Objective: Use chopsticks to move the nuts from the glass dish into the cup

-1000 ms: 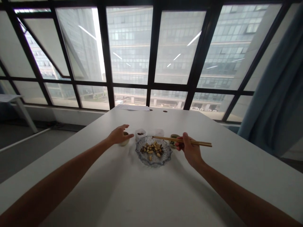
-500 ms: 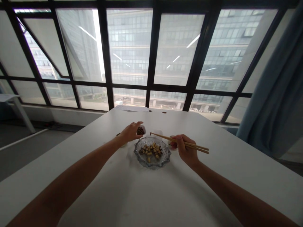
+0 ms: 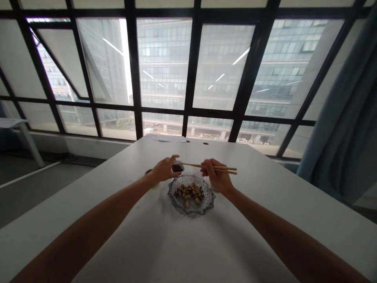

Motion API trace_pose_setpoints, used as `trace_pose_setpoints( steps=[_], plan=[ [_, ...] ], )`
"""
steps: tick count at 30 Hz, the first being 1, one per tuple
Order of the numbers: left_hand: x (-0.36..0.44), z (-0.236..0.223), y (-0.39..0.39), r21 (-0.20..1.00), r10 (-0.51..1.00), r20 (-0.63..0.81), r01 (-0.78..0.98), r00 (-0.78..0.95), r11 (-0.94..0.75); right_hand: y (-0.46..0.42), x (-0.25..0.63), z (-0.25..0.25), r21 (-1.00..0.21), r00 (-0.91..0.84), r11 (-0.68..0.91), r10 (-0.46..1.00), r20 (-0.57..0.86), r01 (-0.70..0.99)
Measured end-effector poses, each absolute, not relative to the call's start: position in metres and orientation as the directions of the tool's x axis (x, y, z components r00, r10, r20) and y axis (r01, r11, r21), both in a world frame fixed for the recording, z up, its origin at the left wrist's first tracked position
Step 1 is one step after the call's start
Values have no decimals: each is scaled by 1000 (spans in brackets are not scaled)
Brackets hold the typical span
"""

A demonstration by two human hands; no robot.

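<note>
My left hand (image 3: 163, 169) grips a small white cup (image 3: 182, 162) with dark pieces (image 3: 177, 168) in it, thumb and fingers curved round its left side. A pair of wooden chopsticks (image 3: 225, 169) is pinched in my right hand (image 3: 218, 177). Their tips point left and reach the cup's rim; whether they hold a piece there is too small to tell. Just in front of both hands stands a scalloped glass bowl (image 3: 208, 206) with peanuts and darker pieces (image 3: 190, 192) mixed inside.
A jar (image 3: 148, 171) is partly hidden behind my left hand, and another container (image 3: 216, 191) behind my right. White papers (image 3: 166, 138) lie at the far end of the white table (image 3: 141, 236). Windows stand beyond, with a blue curtain (image 3: 335, 118) at the right.
My left hand moved right from beside the jar and took hold of the white cup. My right hand brought the chopsticks left, from above the glass bowl's far rim to the cup.
</note>
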State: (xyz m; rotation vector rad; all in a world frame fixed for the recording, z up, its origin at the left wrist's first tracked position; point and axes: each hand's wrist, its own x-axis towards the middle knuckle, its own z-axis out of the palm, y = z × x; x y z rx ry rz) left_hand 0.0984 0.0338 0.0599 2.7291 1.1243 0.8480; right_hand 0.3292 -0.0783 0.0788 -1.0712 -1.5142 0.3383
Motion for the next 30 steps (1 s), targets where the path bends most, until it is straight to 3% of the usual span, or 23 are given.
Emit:
trace_pose_setpoints(
  steps=[5, 10, 17, 21, 26, 30],
  plan=[
    [105, 60, 36, 278, 785, 353, 744, 509, -607, -107, 350, 93, -778, 164, 442, 814, 557, 446],
    [111, 58, 38, 278, 825, 294, 783, 482, -556, -134, 362, 106, -665, 43, 367, 856, 515, 650],
    [110, 62, 29, 245, 844, 232, 811, 483, -531, -146, 359, 114, -599, -139, 366, 910, 391, 712],
    [109, 67, 18, 223, 815, 289, 792, 503, -568, -148, 354, 117, -610, -221, 381, 920, 323, 694],
    [105, 61, 4, 173, 711, 364, 707, 602, -686, -154, 343, 125, -517, -383, 509, 860, 338, 688],
    [101, 50, -1, 159, 687, 385, 689, 616, -707, -157, 341, 128, -484, -415, 540, 841, 349, 688]
  ],
)
